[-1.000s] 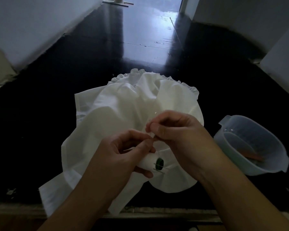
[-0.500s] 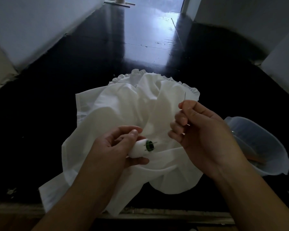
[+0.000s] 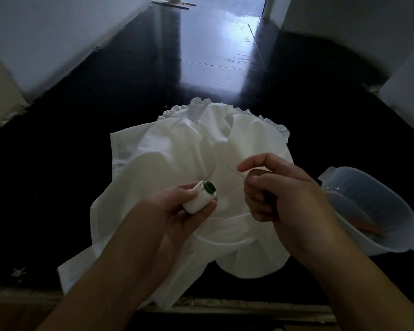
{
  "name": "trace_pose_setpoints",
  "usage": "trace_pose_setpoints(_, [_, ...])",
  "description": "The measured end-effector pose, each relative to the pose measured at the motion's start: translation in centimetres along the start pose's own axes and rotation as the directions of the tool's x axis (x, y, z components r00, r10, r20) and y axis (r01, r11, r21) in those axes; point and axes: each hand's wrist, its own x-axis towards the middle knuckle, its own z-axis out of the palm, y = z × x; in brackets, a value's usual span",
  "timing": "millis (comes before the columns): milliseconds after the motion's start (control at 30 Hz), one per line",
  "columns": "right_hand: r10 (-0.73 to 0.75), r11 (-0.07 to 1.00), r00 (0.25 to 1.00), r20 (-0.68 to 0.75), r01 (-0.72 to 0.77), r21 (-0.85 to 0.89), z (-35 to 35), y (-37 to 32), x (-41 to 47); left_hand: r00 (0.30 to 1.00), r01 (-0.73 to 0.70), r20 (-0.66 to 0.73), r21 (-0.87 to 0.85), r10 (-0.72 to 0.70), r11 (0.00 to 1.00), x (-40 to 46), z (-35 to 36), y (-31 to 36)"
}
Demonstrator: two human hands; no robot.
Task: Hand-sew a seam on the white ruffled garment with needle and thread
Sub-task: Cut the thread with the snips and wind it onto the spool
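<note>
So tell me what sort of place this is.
Likely a room at home, sewing done on the floor: glossy dark floor between pale walls, white garment spread out, plastic tub beside it.

I can read no text, label, brand or number anywhere; the thread spool (image 3: 199, 197) and the plastic tub (image 3: 368, 211) show no legible markings.

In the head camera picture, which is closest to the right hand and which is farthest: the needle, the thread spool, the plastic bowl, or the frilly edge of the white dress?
From the right hand:
1. Needle, pinched in its fingertips.
2. Thread spool, to its left, held by the left hand.
3. Plastic bowl, to its right; too close to call against the spool.
4. Frilly edge, at the garment's far side.
</note>
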Motion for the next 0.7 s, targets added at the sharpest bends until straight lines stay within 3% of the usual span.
trace_pose_setpoints(167, [-0.151, 0.988, 0.987, 0.048, 0.149, 0.044, -0.3, -0.7, -0.4, 0.998, -0.056, -0.009, 0.042, 0.057, 0.998, 0.2, -0.3, -0.1])
trace_pose_setpoints(267, [-0.163, 0.983, 0.985, 0.056, 0.158, 0.097, 0.0, -0.9, -0.4, 0.997, -0.072, -0.010, 0.065, 0.073, 0.995, -0.1, -0.4, 0.0])
trace_pose_setpoints(467, [-0.222, 0.972, 0.975, -0.026, 0.220, -0.081, 0.6, -0.7, -0.8, 0.996, -0.085, -0.019, 0.135, 0.089, 0.987, -1.0, -0.1, 0.0])
trace_pose_setpoints(700, [-0.234, 0.968, 0.971, -0.047, 0.229, -0.101, 1.0, -0.8, -0.9, 0.997, -0.075, -0.003, 0.115, 0.076, 0.991, -1.5, 0.6, -0.4])
